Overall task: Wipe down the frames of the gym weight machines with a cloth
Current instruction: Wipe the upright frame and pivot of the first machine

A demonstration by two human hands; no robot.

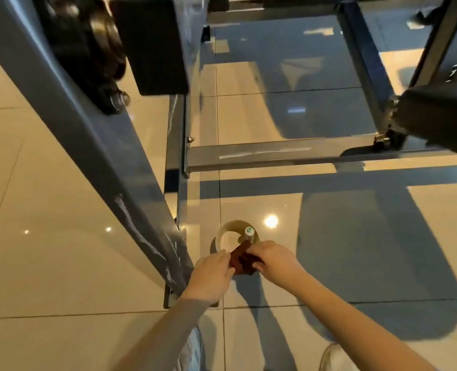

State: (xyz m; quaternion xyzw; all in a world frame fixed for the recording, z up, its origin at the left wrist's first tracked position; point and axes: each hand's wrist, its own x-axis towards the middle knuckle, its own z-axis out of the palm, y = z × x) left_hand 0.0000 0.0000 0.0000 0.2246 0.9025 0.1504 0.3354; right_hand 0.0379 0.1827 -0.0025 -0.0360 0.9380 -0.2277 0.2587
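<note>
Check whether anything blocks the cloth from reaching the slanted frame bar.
Nothing visible does. The left hand and right hand hold the cloth above a bowl; only the left hand lies toward the frame bar.

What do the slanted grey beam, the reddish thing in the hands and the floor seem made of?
Slanted beam: likely painted metal, smooth grey, streaky sheen.
Cloth: soft fabric, matte dark red, crumpled between left hand and right hand.
Floor: glossy beige tile, probably ceramic, with grout lines and mirrored lights.
</note>
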